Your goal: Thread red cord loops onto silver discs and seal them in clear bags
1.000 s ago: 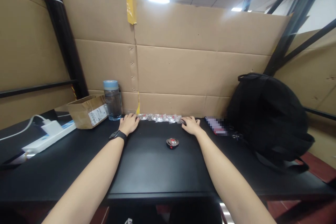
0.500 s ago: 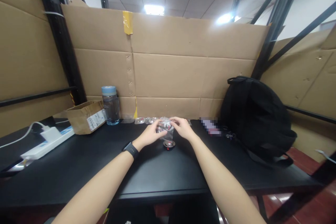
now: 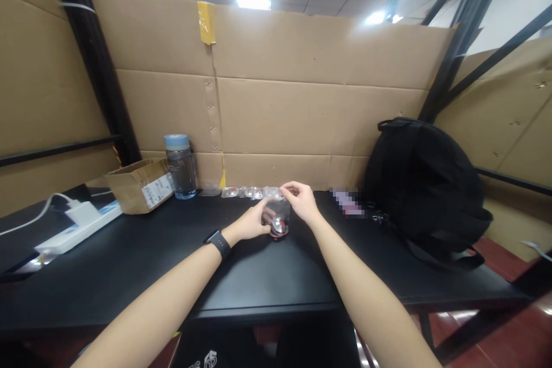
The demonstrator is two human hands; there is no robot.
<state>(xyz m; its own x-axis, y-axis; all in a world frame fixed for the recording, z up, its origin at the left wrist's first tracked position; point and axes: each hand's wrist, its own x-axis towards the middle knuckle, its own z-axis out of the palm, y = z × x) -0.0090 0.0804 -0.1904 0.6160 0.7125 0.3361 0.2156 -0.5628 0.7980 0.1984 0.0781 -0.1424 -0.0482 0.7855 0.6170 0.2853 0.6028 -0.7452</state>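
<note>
Cardboard panels [image 3: 302, 109] close off the back and both sides of the desk [image 3: 129, 264]; black steel uprights [image 3: 92, 63] stand in front of them. At the far left edge a white power strip [image 3: 73, 227] lies on the desk with its cable running off the left side. Just to its right sits an open cardboard box [image 3: 140, 184] bearing a white printed label; the print is too small to read. Beside the box stands a clear water bottle [image 3: 180, 167] with a pale blue cap; no writing on it can be made out.

A row of small clear packets [image 3: 248, 191] lies along the foot of the back panel. The front half of the desk, between the forearms and the near edge, is bare black surface.

The left hand [image 3: 254, 224], with a black watch [image 3: 218, 242] on its wrist, is curled around the lower part of a small clear plastic bag [image 3: 276, 214] near the middle of the desk. The right hand [image 3: 302, 201] pinches the bag's top edge between thumb and fingers. A round red-and-silver item [image 3: 279, 229] shows at the bottom of the bag; whether it sits inside the bag or on the desk behind it cannot be told.

To the right lies a flat item [image 3: 347, 202] whose face is blurred and unreadable. A black backpack [image 3: 425, 184] fills the right rear corner, leaning on the panel.
</note>
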